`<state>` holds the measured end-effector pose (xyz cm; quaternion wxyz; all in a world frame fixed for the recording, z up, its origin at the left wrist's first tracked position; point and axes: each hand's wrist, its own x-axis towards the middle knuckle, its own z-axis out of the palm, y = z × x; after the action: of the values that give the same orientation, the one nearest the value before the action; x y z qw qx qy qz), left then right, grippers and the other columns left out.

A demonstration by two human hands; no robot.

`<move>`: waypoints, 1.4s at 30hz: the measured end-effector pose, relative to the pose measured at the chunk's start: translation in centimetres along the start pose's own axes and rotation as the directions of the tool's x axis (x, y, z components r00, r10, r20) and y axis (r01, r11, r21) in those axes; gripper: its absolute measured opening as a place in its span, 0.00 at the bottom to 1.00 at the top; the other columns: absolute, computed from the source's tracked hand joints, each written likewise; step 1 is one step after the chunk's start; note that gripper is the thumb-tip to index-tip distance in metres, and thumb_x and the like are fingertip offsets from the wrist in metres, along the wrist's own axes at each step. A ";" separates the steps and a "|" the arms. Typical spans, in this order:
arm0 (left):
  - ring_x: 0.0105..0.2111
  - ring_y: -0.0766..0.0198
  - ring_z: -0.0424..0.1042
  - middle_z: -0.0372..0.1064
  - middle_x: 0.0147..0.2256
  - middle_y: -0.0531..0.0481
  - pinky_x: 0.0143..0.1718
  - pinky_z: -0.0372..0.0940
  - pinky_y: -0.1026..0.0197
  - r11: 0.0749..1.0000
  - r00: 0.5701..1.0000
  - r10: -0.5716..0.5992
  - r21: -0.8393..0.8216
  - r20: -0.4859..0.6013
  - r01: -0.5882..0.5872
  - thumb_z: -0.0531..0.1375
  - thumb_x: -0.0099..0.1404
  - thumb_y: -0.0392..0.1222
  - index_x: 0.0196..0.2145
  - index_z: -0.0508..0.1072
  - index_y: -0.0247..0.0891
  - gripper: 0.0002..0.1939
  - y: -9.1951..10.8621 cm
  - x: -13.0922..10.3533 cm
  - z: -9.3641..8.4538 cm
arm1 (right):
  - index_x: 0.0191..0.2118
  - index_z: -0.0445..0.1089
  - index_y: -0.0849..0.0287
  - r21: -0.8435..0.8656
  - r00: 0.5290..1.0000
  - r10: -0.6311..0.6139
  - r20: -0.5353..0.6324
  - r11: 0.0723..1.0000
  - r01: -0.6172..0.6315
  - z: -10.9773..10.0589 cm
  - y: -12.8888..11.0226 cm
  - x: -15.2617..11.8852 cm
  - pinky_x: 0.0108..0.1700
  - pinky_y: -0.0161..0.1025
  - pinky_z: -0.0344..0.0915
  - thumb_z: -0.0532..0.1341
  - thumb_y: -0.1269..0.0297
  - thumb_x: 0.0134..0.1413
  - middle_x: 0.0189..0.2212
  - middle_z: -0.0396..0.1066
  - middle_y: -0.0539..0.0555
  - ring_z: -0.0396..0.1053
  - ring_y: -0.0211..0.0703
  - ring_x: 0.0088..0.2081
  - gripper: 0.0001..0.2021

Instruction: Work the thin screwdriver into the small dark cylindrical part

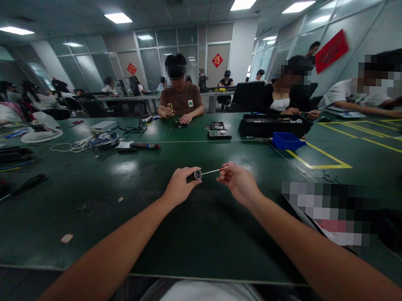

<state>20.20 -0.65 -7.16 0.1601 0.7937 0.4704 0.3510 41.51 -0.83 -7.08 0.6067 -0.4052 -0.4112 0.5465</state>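
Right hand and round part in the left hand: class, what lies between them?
In the head view, the thin shaft of a red-handled tool runs from the right hand toward the round part in the left hand.

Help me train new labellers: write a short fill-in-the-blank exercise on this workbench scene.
1. The left hand holds a small, round, silver-rimmed part, while the right hand holds a slim silver-shafted tool with a ____ handle.
2. Beside the long black case sits a small plastic tray coloured ____.
3. The rectangular outlines marked on the green tabletop are ____.
4. The person seated opposite wears a ____ top.

Missing words: red; blue; yellow; brown.
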 end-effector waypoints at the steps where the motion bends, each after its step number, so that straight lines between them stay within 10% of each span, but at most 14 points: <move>1: 0.50 0.54 0.72 0.76 0.50 0.47 0.56 0.62 0.49 1.000 1.000 0.004 0.011 -0.002 -0.004 0.66 0.64 0.38 0.53 0.76 0.44 0.19 0.0 0.0 0.0 | 0.32 0.69 0.55 0.011 1.000 -0.001 -0.022 1.000 0.001 -0.1 0.1 0.1 0.37 0.46 0.72 0.63 0.50 0.54 0.25 0.70 0.51 0.69 0.42 0.27 0.13; 11: 0.51 0.54 0.72 0.76 0.51 0.48 0.59 0.58 0.45 0.998 0.999 0.043 0.045 0.006 -0.043 0.67 0.62 0.37 0.52 0.76 0.45 0.20 -0.2 0.0 0.1 | 0.38 0.69 0.55 -0.475 0.912 -0.404 0.070 0.791 0.386 0.8 -0.3 -1.5 0.40 0.46 0.71 0.57 0.51 0.63 0.31 0.75 0.53 0.73 0.45 0.34 0.12; 42: 0.50 0.52 0.71 0.76 0.49 0.47 0.55 0.59 0.46 0.997 0.997 0.001 0.076 0.080 -0.007 0.67 0.62 0.42 0.52 0.76 0.45 0.20 -0.3 0.0 0.1 | 0.40 0.66 0.53 -0.591 0.864 -0.486 0.128 0.662 0.460 0.8 -1.1 -2.6 0.39 0.44 0.67 0.53 0.53 0.67 0.33 0.76 0.54 0.74 0.47 0.35 0.11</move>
<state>20.11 -0.48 -7.45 0.1477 0.8135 0.4752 0.3008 41.00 -3.43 -5.90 0.5742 -0.4671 -0.6416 0.2014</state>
